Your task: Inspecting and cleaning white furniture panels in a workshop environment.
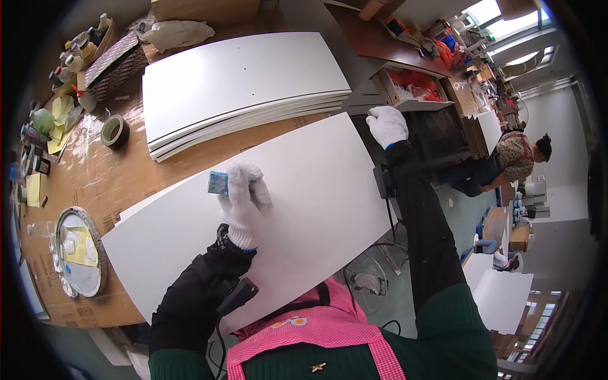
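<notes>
Nearest to us we see a pink checked apron (316, 339) over a dark green top; just above it lies a large white panel (304, 209), tilted across the cardboard-covered workbench (95, 183). Our left hand (244, 202), in a white knit glove, rests on the panel's upper face; its fingers are curled together and pinch a small blue block (218, 182), which is pressed flat against the panel near its middle. Our right hand (387, 125), also gloved in white, sits at the panel's far right corner; the fingers are folded close over the edge, though we cannot tell how tightly they grip. To the left on the bench lies a round metal lid (79, 253) with yellow scraps on it; farther on, a roll of tape (114, 131). Beyond the panel rests a stack of white boards (244, 92); far off at right, another person (516, 158) bends over a cluttered bench.
</notes>
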Demonstrator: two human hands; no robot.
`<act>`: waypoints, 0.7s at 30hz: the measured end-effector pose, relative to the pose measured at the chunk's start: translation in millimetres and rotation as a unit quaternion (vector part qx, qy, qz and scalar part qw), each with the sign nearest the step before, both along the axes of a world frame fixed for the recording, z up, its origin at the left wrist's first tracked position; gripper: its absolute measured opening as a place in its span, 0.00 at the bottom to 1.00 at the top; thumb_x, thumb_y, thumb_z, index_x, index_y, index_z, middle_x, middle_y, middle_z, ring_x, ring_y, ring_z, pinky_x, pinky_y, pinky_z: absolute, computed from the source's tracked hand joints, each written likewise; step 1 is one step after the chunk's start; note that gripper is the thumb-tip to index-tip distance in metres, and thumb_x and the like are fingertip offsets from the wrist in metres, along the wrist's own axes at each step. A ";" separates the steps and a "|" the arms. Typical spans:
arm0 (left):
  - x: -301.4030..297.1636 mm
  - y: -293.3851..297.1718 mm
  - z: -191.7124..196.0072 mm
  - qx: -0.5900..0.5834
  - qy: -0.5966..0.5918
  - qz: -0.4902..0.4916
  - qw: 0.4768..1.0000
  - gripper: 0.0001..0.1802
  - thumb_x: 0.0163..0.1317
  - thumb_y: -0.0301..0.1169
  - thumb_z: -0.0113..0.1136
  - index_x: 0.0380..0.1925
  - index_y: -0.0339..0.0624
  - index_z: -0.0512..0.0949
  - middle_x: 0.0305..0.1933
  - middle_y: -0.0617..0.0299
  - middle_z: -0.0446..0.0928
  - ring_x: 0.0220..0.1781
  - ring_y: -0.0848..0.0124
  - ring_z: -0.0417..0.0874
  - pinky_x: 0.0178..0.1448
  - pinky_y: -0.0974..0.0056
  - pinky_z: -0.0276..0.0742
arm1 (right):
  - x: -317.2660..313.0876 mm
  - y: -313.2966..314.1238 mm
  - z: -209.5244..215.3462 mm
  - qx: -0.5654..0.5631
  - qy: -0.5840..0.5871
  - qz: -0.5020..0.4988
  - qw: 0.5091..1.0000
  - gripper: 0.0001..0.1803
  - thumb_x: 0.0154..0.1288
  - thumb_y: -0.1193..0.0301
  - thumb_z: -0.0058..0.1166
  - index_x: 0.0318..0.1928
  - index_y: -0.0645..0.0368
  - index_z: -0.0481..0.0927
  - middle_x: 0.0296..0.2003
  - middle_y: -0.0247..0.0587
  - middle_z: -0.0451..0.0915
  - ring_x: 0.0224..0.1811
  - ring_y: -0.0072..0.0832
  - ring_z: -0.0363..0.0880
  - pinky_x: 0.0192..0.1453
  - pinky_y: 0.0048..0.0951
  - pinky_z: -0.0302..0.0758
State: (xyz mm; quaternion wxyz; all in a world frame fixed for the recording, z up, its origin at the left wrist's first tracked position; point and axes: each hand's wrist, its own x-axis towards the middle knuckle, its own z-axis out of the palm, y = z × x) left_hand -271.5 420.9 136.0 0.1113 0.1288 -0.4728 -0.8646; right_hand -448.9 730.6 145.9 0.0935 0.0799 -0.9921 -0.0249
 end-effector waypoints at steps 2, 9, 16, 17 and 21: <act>-1.8 0.8 -2.1 -0.016 -0.009 0.015 1.000 0.25 0.76 0.54 0.44 0.32 0.45 0.73 0.12 0.68 0.62 0.11 0.79 0.58 0.16 0.70 0.51 | 16.0 -26.2 -1.3 -0.086 0.044 0.058 0.994 0.14 0.61 0.65 0.59 0.44 0.57 0.86 0.40 0.49 0.84 0.45 0.46 0.82 0.50 0.44 0.79; 1.2 -11.8 -16.9 -0.022 -0.001 0.016 1.000 0.27 0.77 0.55 0.40 0.32 0.45 0.73 0.11 0.68 0.60 0.10 0.78 0.54 0.15 0.69 0.51 | 107.8 -138.3 -24.0 -0.258 -0.030 0.194 0.946 0.11 0.64 0.65 0.58 0.44 0.55 0.84 0.35 0.47 0.80 0.42 0.47 0.80 0.45 0.47 0.77; -0.7 -7.0 -9.9 -0.022 -0.019 -0.001 1.000 0.27 0.77 0.55 0.41 0.32 0.45 0.73 0.11 0.69 0.58 0.11 0.78 0.53 0.16 0.69 0.52 | 86.0 4.6 5.6 -0.134 0.026 0.010 0.991 0.13 0.63 0.65 0.59 0.44 0.57 0.86 0.36 0.51 0.83 0.40 0.48 0.82 0.46 0.45 0.78; -0.5 -7.0 -11.7 -0.021 -0.024 -0.001 0.999 0.27 0.77 0.55 0.41 0.32 0.45 0.73 0.11 0.69 0.58 0.11 0.78 0.53 0.16 0.69 0.52 | 115.9 -33.6 22.3 -0.184 -0.001 0.030 0.983 0.14 0.63 0.66 0.59 0.46 0.57 0.86 0.38 0.50 0.83 0.40 0.48 0.82 0.46 0.43 0.78; 0.2 -7.2 -9.1 -0.038 0.000 0.008 0.999 0.26 0.78 0.54 0.41 0.32 0.45 0.73 0.11 0.69 0.58 0.11 0.78 0.53 0.16 0.69 0.52 | 196.1 -90.5 16.0 -0.269 -0.118 0.131 0.947 0.14 0.64 0.70 0.58 0.50 0.56 0.84 0.40 0.49 0.82 0.41 0.45 0.82 0.45 0.38 0.78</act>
